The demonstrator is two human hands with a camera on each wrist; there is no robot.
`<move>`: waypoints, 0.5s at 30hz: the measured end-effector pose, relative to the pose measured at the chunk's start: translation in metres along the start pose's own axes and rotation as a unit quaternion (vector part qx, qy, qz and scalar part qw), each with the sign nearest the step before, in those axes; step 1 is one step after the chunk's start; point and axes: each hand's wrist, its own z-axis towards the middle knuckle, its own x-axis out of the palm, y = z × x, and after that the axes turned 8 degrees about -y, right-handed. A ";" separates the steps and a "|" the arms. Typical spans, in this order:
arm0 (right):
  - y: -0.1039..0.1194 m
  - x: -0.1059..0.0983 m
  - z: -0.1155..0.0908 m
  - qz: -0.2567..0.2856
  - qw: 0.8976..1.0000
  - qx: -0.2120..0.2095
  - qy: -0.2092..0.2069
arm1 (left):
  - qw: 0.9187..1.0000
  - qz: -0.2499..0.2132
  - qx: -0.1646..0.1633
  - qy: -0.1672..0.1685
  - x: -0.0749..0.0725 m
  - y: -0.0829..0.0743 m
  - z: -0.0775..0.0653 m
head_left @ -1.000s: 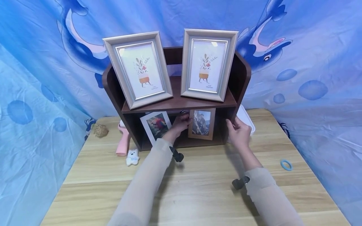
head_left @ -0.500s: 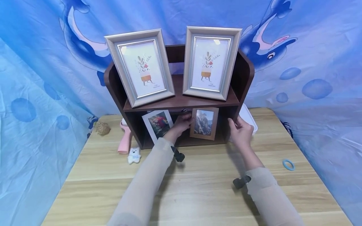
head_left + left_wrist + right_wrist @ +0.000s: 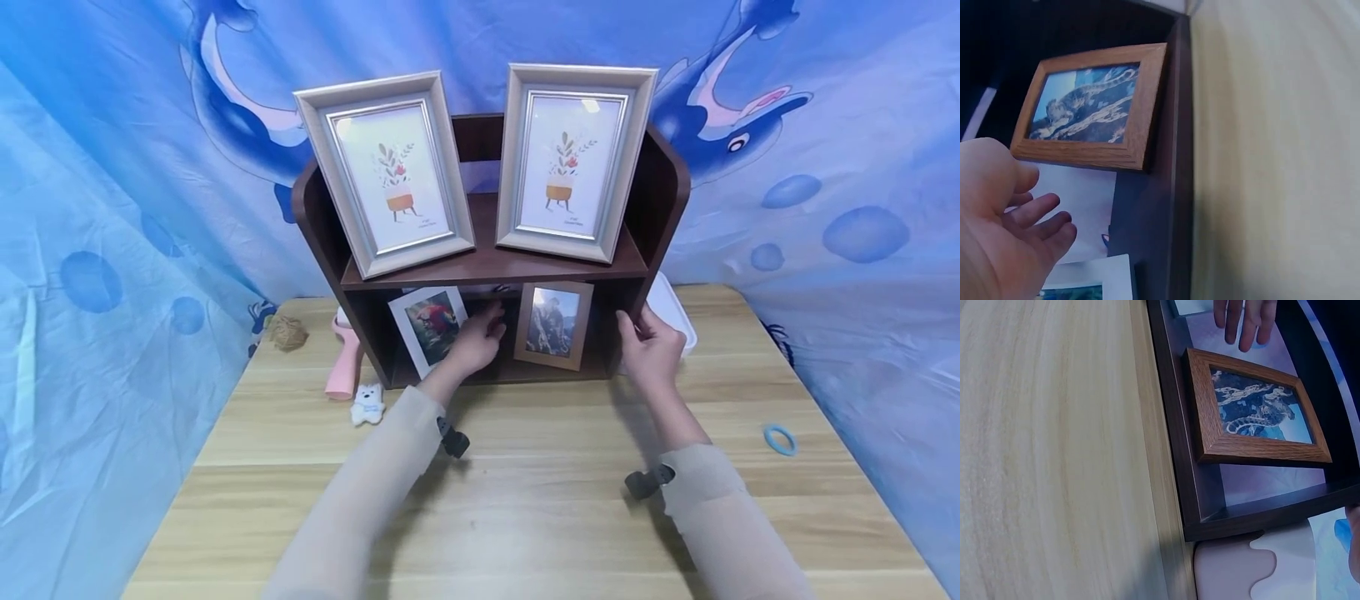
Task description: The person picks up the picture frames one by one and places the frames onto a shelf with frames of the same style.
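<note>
In the lower compartment of a dark brown shelf (image 3: 495, 267), a wood-coloured photo frame (image 3: 553, 325) with an animal picture leans at the right. A white photo frame (image 3: 429, 327) with a parrot picture leans at the left. Between the two is my left hand (image 3: 474, 343), fingers loosely extended and holding nothing. Its thumb appears close to the wooden frame (image 3: 1141, 119) in the left wrist view; contact is unclear. My right hand (image 3: 652, 348) grips the shelf's right side panel, thumb inside and fingers outside. Only a sliver of that hand shows in the right wrist view.
Two large silver-beige frames, one left (image 3: 390, 171) and one right (image 3: 576, 162), stand on the upper shelf. Left of the shelf are a twine ball (image 3: 288, 333), a pink-handled tool (image 3: 345, 362) and a white bear figure (image 3: 367, 404). A blue ring (image 3: 780, 439) and white container (image 3: 673, 315) lie right.
My left hand has let go of the wooden frame's left edge and moved slightly left of it. The wooden frame is turned a little. My right hand keeps its hold on the side panel.
</note>
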 end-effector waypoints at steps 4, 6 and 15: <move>-0.001 -0.001 0.000 -0.010 1.000 -0.004 -0.001 | 0.997 0.038 0.063 0.008 -0.005 0.000 -0.020; -0.001 -0.001 0.000 -0.016 1.000 -0.006 -0.002 | 0.995 0.055 0.087 0.006 -0.008 0.000 -0.029; -0.003 -0.009 -0.008 -0.059 0.997 -0.007 0.051 | 0.980 0.138 0.137 -0.038 -0.030 0.003 -0.063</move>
